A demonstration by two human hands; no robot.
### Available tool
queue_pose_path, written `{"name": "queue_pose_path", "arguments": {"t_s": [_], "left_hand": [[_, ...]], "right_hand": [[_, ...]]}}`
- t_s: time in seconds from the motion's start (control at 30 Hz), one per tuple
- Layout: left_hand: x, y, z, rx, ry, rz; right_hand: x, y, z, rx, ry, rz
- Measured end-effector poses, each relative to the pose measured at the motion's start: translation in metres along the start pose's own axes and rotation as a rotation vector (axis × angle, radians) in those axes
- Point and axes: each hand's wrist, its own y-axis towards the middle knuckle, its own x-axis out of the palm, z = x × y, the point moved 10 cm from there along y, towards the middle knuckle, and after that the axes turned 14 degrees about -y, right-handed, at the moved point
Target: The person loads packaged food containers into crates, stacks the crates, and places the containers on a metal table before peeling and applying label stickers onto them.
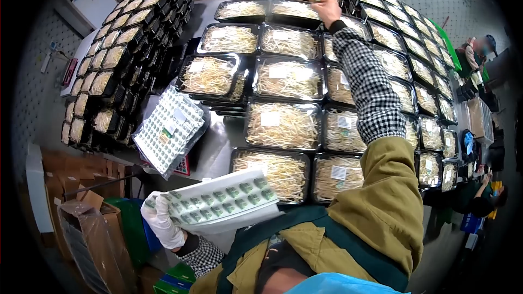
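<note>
My left hand (163,220), in a white glove, is closed on the edge of a sheet of green stickers (226,198), which is tilted over the nearest packs. My bare right hand (328,11) reaches to the far row. Its fingers are pinched at the right end of a pack of bean sprouts (296,8), with a small greenish spot at the tips that looks like a sticker. Below it, rows of black trays of bean sprouts (289,79) under clear film cover the table, many with a white label. A checked sleeve hides parts of some packs.
More sticker sheets (170,125) lie on the table at left. Tall stacks of sprout packs stand at left (103,81) and right (417,49). Cardboard boxes (92,228) are at lower left. At far right are a person (474,57) and another person's arm (482,185).
</note>
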Motion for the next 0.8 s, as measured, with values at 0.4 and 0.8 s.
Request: {"name": "queue_pose_path", "arguments": {"t_s": [0.4,0.8], "left_hand": [[-0.052,0.091,-0.013,-0.124,0.012,-0.139],[-0.004,0.121,-0.042,-0.213,-0.108,-0.445]], "right_hand": [[0.034,-0.018,-0.048,0.174,-0.455,0.147],[0.025,-0.15,-0.048,0.199,-0.077,-0.086]]}}
